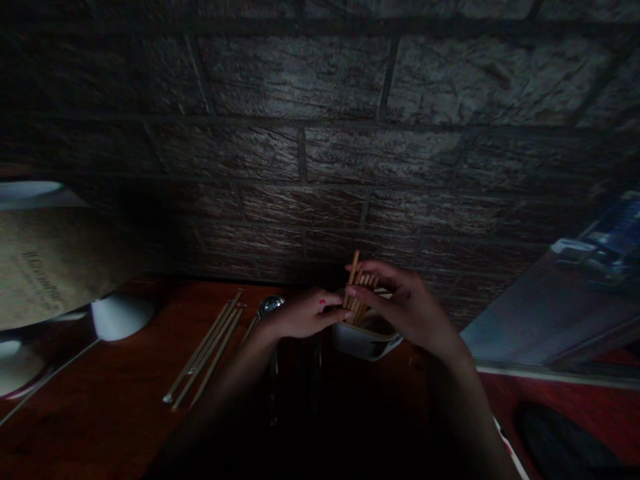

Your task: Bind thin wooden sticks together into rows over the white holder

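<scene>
A bundle of wooden chopsticks (pixel 356 308) stands upright in a white container (pixel 367 343) against the wall. My right hand (pixel 407 303) curls round the bundle from the right, its thumb pressed on the near side. From the left, my left hand (pixel 310 313) pinches the edge of the same bundle, where one chopstick sticks up above the rest. Thin metallic-looking chopsticks (pixel 207 353) lie spread on the wooden table left of my left arm. Just behind my left hand is the shiny bowl of a spoon or ladle (pixel 271 305); its handle is mostly in shadow.
A dark brick-patterned wall (pixel 300 153) rises behind the wooden table (pixel 115 380). At the left are a tan printed bag or cover (pixel 55 260) and a white cup-like object (pixel 123 317). A pale panel (pixel 525 320) and a dark round object (pixel 560 437) are at the right.
</scene>
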The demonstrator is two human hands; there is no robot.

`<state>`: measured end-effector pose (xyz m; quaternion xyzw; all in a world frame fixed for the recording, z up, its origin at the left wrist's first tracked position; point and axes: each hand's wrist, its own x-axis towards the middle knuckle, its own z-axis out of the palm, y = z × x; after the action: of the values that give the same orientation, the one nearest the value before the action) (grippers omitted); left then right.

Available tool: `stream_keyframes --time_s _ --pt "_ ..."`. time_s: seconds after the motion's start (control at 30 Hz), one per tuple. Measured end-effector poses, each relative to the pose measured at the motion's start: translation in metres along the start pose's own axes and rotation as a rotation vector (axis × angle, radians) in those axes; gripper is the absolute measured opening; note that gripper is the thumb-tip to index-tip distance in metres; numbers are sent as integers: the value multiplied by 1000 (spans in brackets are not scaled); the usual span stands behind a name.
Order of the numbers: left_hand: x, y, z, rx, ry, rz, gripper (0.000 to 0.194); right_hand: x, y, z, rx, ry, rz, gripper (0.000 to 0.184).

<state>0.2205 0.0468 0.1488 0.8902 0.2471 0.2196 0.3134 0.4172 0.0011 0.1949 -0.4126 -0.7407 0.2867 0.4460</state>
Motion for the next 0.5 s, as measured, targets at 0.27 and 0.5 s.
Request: stream_keyframes --time_s 0.27,0.5 --pt "-3 9 -8 -137 83 -12 26 -1 1 0 7 -52 22 19" --pt "-3 6 -9 -145 98 -13 25 0 7 2 33 -3 0 33"
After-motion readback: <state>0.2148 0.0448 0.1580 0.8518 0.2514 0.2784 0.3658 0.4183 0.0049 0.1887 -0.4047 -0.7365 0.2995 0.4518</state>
